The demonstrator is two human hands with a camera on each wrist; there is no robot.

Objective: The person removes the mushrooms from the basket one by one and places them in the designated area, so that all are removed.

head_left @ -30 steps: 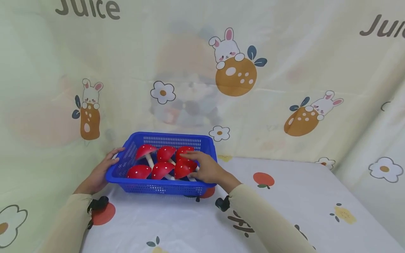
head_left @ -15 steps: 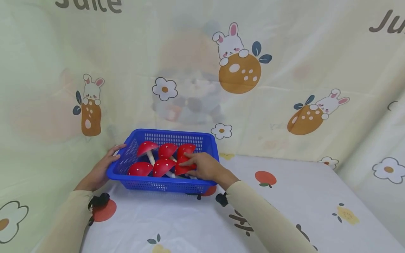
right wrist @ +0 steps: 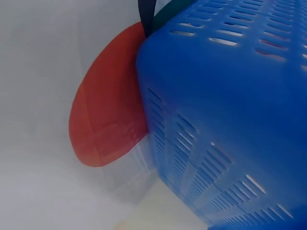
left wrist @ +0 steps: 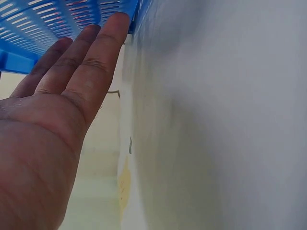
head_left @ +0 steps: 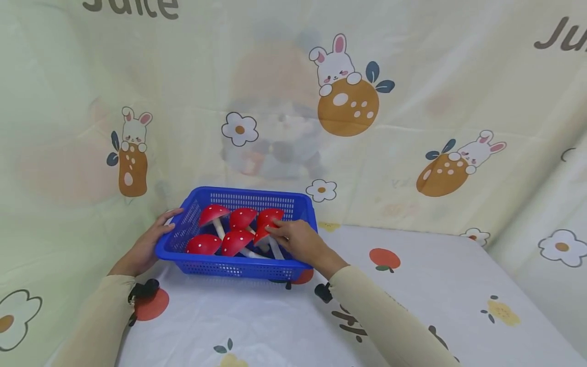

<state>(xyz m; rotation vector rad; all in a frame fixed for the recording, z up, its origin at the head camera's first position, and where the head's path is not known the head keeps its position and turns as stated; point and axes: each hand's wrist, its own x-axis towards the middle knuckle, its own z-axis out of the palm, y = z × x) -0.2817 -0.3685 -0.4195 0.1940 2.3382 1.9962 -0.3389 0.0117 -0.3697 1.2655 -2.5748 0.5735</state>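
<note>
A blue plastic basket [head_left: 220, 266] holds several toy mushrooms with red, white-dotted caps and pale stems, set in two rows. My right hand [head_left: 304, 244] reaches over the right end and pinches the front right mushroom [head_left: 262, 235] by the edge of its cap; part of that cap is behind the fingers. Just behind it lies another mushroom [head_left: 269, 216]. At the basket's left end, my left hand [head_left: 145, 248] touches the outside wall below the rim. Its fingers [left wrist: 96, 64] are straight in the left wrist view. The right wrist view shows only the basket's outer corner [right wrist: 216, 96], no hand.
The basket stands on a table with a white fruit-print cloth [head_left: 412, 285]. A patterned curtain [head_left: 257, 163] hangs close behind the basket and along the left. Another hanging cloth [head_left: 550, 204] borders the right side.
My right fingers have drawn back slightly to the right on the front right mushroom, whose cap is now tilted with more stem showing. The left hand stays at the basket's left end.
</note>
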